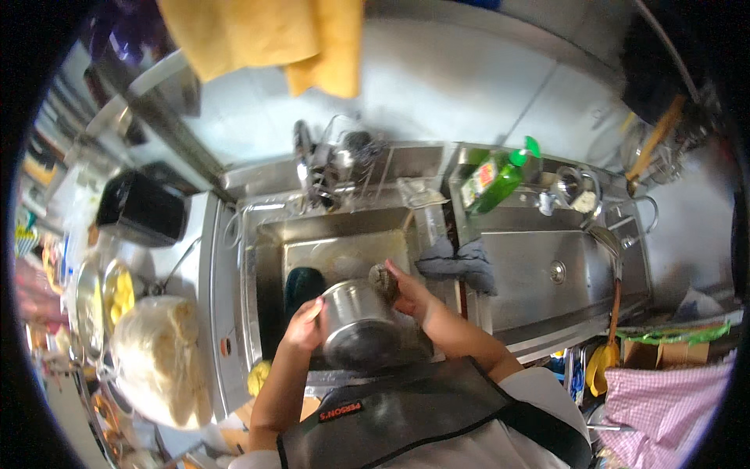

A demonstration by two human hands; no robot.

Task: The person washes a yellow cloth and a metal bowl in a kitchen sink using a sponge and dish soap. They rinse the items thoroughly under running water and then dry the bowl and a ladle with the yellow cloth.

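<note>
Over the left basin of a stainless steel sink (363, 246) a metal pot (357, 308) is held tilted, its dark round base towards me. My left hand (306, 324) grips the pot at its left side. In my right hand (410, 291) is a grey-brown scouring pad (383, 282), held at the pot's right edge. The inside of the pot is turned away from view. A dark green object (304, 288), perhaps a pad or cloth, lies in the basin left of the pot.
A grey cloth (457, 265) drapes over the divider. Behind the right basin (527, 275) stands a green spray bottle (501, 184). Utensils (337, 161) crowd the faucet area. On the left counter are a full plastic bag (158, 360) and a black container (140, 208). Yellow cloths (263, 35) hang above.
</note>
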